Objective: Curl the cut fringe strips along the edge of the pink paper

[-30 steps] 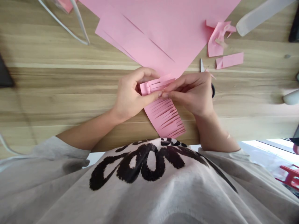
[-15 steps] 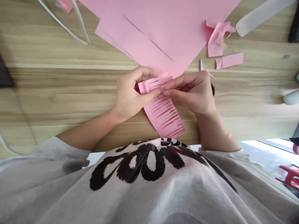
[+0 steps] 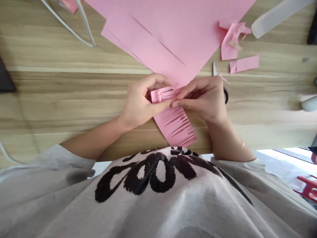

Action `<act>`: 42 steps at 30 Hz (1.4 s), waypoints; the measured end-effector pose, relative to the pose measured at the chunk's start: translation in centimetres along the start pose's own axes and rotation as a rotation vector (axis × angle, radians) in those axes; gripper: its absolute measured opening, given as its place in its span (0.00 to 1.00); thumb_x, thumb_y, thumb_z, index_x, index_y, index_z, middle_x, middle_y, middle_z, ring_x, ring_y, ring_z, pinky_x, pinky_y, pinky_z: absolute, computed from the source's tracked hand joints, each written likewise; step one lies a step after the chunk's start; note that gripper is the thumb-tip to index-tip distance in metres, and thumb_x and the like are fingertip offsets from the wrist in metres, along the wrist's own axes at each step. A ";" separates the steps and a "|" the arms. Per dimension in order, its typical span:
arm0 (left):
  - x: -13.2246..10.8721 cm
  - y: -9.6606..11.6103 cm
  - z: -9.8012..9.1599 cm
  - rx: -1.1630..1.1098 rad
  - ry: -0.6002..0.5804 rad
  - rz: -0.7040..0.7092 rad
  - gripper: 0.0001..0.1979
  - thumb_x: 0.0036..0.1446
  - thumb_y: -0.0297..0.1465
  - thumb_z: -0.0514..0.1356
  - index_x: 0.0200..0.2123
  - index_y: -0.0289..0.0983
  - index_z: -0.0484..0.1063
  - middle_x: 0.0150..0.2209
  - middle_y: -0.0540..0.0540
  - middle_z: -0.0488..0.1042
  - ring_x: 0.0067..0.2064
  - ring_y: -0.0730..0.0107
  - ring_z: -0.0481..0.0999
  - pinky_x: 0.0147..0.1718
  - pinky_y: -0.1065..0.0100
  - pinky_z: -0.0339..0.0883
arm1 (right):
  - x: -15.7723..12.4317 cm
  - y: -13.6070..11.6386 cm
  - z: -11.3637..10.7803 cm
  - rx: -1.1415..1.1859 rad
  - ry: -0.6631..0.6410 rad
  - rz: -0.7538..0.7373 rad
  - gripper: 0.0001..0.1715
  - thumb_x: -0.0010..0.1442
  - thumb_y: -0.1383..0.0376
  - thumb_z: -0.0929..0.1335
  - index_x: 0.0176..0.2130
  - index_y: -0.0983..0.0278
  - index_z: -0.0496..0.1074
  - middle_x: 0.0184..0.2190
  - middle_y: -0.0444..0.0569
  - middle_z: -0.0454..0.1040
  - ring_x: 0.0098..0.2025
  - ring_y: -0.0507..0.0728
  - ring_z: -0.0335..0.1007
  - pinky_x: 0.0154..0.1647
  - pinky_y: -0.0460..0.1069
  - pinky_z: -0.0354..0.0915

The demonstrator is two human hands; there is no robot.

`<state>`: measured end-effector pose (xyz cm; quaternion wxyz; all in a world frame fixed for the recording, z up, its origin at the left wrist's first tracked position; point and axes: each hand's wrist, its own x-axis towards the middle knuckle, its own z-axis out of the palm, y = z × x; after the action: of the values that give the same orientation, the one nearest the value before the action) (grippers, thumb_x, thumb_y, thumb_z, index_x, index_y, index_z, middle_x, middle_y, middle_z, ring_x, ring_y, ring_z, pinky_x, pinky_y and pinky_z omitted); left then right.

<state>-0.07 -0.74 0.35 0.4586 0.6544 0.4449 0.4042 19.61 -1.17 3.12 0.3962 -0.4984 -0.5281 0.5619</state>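
A pink paper strip [image 3: 174, 124], cut into a fringe along its right side, lies between my hands and trails down toward my shirt. My left hand [image 3: 142, 100] grips its upper part, thumb across the front and fingers behind. Near the strip's top left, one fringe piece is rolled into a small curl [image 3: 158, 96]. My right hand [image 3: 204, 99] pinches a fringe strand between thumb and forefinger, its fingertips touching my left thumb. The pinched tip itself is hidden by the fingers.
Large pink paper sheets [image 3: 173, 36] cover the far middle of the wooden table [image 3: 61, 86]. Scissors [image 3: 214, 69] lie partly behind my right hand. Pink scraps [image 3: 230, 43], a folded pink piece [image 3: 244, 64] and a translucent white object [image 3: 269, 21] are at right; a white cable [image 3: 85, 24] at upper left.
The strip's top end and my left hand have shifted slightly right and down. My left fingers have lifted a little off the upper edge. The right hand keeps pinching.
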 end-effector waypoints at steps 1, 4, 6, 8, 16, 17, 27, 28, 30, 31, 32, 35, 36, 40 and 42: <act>0.0 0.0 0.0 -0.009 -0.011 -0.003 0.19 0.48 0.35 0.74 0.43 0.41 0.76 0.41 0.46 0.82 0.41 0.59 0.83 0.43 0.58 0.80 | 0.0 0.0 -0.1 -0.004 -0.009 0.002 0.12 0.42 0.68 0.83 0.24 0.61 0.79 0.25 0.42 0.80 0.28 0.53 0.77 0.30 0.49 0.79; -0.1 0.2 0.0 -0.003 -0.033 -0.026 0.18 0.49 0.35 0.73 0.43 0.41 0.76 0.42 0.46 0.83 0.42 0.60 0.83 0.43 0.58 0.80 | -0.1 0.0 -0.2 0.017 -0.036 0.011 0.12 0.42 0.69 0.82 0.24 0.61 0.79 0.26 0.42 0.80 0.28 0.53 0.77 0.31 0.50 0.78; 0.0 0.3 -0.1 0.020 -0.014 -0.034 0.18 0.49 0.35 0.73 0.43 0.40 0.76 0.42 0.46 0.83 0.43 0.59 0.83 0.44 0.58 0.80 | -0.1 -0.1 -0.2 0.054 -0.049 0.009 0.10 0.45 0.71 0.81 0.26 0.61 0.80 0.27 0.42 0.81 0.30 0.53 0.79 0.34 0.50 0.80; 0.2 0.3 -0.1 0.034 0.017 -0.025 0.17 0.49 0.35 0.74 0.42 0.41 0.76 0.42 0.46 0.83 0.43 0.59 0.83 0.45 0.57 0.80 | 0.0 -0.2 -0.2 0.090 -0.059 0.000 0.08 0.49 0.72 0.79 0.29 0.61 0.81 0.28 0.42 0.82 0.31 0.53 0.81 0.37 0.50 0.81; 0.6 -0.3 -0.2 0.005 0.030 0.064 0.15 0.51 0.37 0.73 0.40 0.40 0.76 0.41 0.49 0.83 0.41 0.66 0.82 0.45 0.60 0.80 | 0.3 0.1 -0.1 0.136 -0.046 -0.021 0.08 0.48 0.74 0.79 0.30 0.64 0.82 0.28 0.41 0.84 0.31 0.52 0.82 0.36 0.48 0.82; 0.6 -0.4 -0.2 0.001 0.020 0.072 0.16 0.51 0.37 0.73 0.41 0.39 0.76 0.41 0.49 0.83 0.41 0.66 0.82 0.45 0.60 0.80 | 0.3 0.1 0.0 0.134 -0.036 -0.022 0.09 0.47 0.74 0.80 0.29 0.64 0.82 0.27 0.40 0.83 0.30 0.52 0.82 0.35 0.47 0.82; 0.2 -0.3 0.0 -0.102 -0.022 0.139 0.18 0.49 0.31 0.74 0.43 0.37 0.77 0.40 0.47 0.82 0.42 0.62 0.83 0.43 0.62 0.79 | 0.2 0.1 -0.1 0.136 -0.050 -0.044 0.14 0.39 0.72 0.83 0.25 0.63 0.80 0.23 0.40 0.81 0.26 0.50 0.77 0.28 0.45 0.76; 0.3 -0.2 0.0 -0.114 -0.027 0.139 0.17 0.48 0.30 0.74 0.42 0.36 0.77 0.40 0.47 0.82 0.41 0.63 0.83 0.42 0.63 0.79 | 0.2 0.1 -0.2 0.126 -0.054 -0.045 0.14 0.39 0.72 0.83 0.24 0.63 0.80 0.23 0.40 0.81 0.26 0.50 0.77 0.28 0.45 0.76; 0.3 0.0 0.0 -0.132 -0.036 0.137 0.16 0.49 0.28 0.73 0.41 0.37 0.77 0.40 0.47 0.83 0.40 0.63 0.83 0.41 0.63 0.79 | 0.2 0.1 -0.3 0.106 -0.057 -0.044 0.14 0.39 0.71 0.83 0.24 0.62 0.80 0.23 0.40 0.81 0.26 0.50 0.77 0.27 0.45 0.76; 0.3 0.1 -0.1 -0.136 -0.038 0.136 0.15 0.49 0.28 0.73 0.41 0.37 0.77 0.40 0.47 0.83 0.40 0.64 0.83 0.41 0.64 0.79 | 0.2 0.1 -0.3 0.102 -0.058 -0.041 0.13 0.40 0.71 0.83 0.25 0.62 0.80 0.24 0.40 0.81 0.26 0.50 0.77 0.28 0.45 0.77; 0.4 0.1 -0.1 -0.137 -0.033 0.137 0.15 0.49 0.27 0.73 0.41 0.37 0.77 0.40 0.47 0.83 0.40 0.64 0.83 0.41 0.64 0.79 | 0.2 0.0 -0.3 0.105 -0.061 -0.034 0.12 0.41 0.70 0.83 0.25 0.61 0.80 0.24 0.40 0.81 0.27 0.51 0.78 0.29 0.46 0.78; 0.5 0.1 -0.2 -0.105 0.014 0.137 0.15 0.48 0.28 0.74 0.40 0.38 0.77 0.40 0.47 0.83 0.41 0.63 0.83 0.43 0.62 0.80 | 0.2 -0.1 -0.3 0.135 -0.067 -0.007 0.09 0.46 0.71 0.81 0.28 0.62 0.81 0.26 0.40 0.83 0.29 0.52 0.81 0.34 0.48 0.81; 0.6 0.0 -0.2 -0.088 0.030 0.129 0.15 0.48 0.29 0.74 0.39 0.39 0.77 0.40 0.47 0.83 0.41 0.63 0.83 0.44 0.61 0.80 | 0.2 -0.1 -0.3 0.145 -0.067 -0.002 0.08 0.47 0.71 0.80 0.29 0.62 0.82 0.27 0.41 0.83 0.30 0.53 0.81 0.35 0.49 0.82; 0.7 -0.4 -0.2 -0.036 0.042 0.092 0.14 0.50 0.33 0.73 0.40 0.40 0.76 0.40 0.47 0.82 0.43 0.62 0.83 0.47 0.58 0.80 | 0.2 0.0 -0.1 0.167 -0.057 0.000 0.06 0.51 0.70 0.79 0.32 0.63 0.82 0.28 0.41 0.84 0.31 0.53 0.83 0.38 0.49 0.83; 0.7 -0.7 -0.3 -0.011 0.039 0.078 0.15 0.51 0.34 0.73 0.41 0.40 0.76 0.41 0.47 0.82 0.44 0.61 0.82 0.48 0.57 0.79 | 0.2 0.0 0.0 0.168 -0.037 -0.003 0.07 0.51 0.69 0.79 0.34 0.63 0.83 0.30 0.41 0.84 0.32 0.53 0.83 0.40 0.50 0.83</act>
<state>-0.27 0.06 -0.13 0.4374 0.6606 0.4259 0.4370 19.62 -0.94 3.04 0.4277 -0.4523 -0.4868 0.6128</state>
